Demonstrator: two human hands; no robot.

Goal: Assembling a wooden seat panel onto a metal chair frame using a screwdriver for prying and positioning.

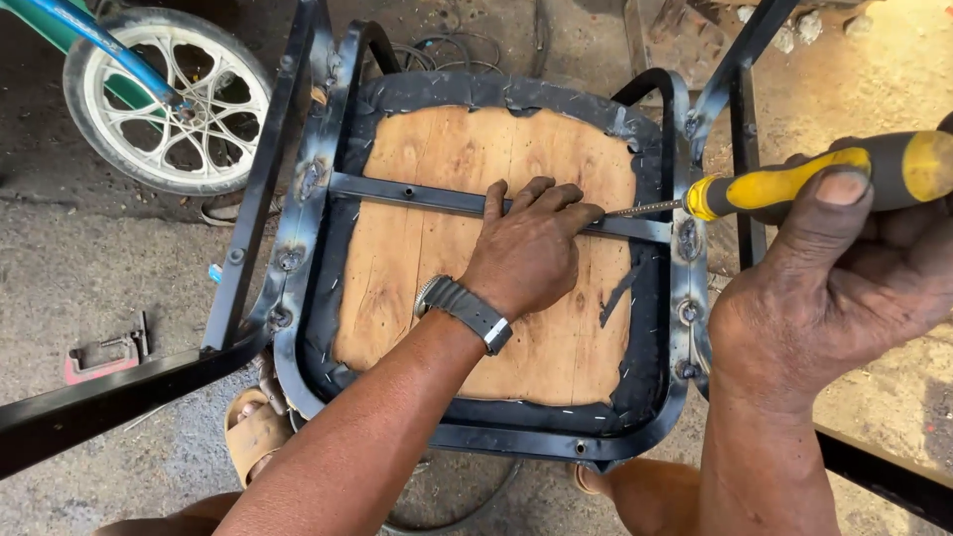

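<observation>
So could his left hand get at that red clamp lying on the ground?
Probably not easily: the left hand rests inside the chair frame, and the red clamp lies outside, beyond the black bar.

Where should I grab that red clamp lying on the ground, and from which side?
Probably take the red clamp by its red frame bar, coming from above: it lies flat on the concrete floor with open ground around it, left of the chair frame. Its screw end points right, towards the frame's black leg, so approach from the left.

Bare rough wood seat board (437,248), scuffed black metal frame (298,199)
</observation>
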